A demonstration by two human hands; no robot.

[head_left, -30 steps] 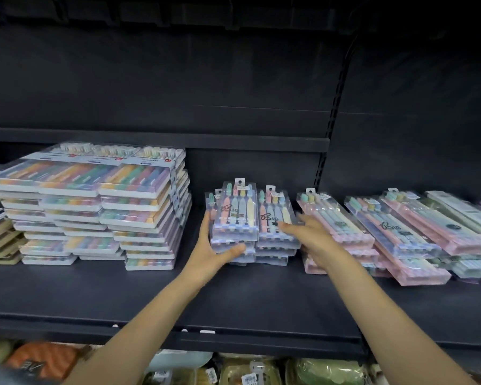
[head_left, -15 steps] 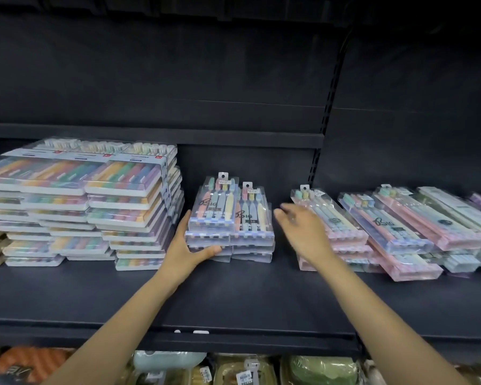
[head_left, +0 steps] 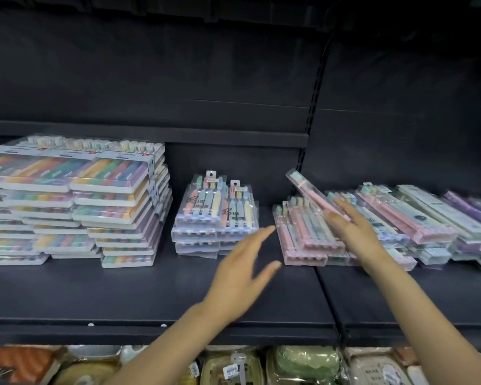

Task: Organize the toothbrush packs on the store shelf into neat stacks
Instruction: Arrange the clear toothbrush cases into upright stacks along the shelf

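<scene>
Right hand [head_left: 354, 232] lifts tilted pink toothbrush pack [head_left: 314, 194], grip blurred — left hand [head_left: 243, 269] spread, empty.

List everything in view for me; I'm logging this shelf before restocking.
rainbow toothbrush packs: several tall stacks, multicoloured in white trays, left end of the shelf
clear four-brush packs: two short side-by-side stacks, pastel brushes, centre
tilted pink pack: one, pink, one end raised over the pink stacks
pink and pastel packs: untidy overlapping stacks, right of centre
purple packs: a few, far right
shelf: one, black
packaged goods: several, green, beige, orange, on the shelf below
left hand: open, above the shelf
right hand: fingers at the tilted pink pack
</scene>
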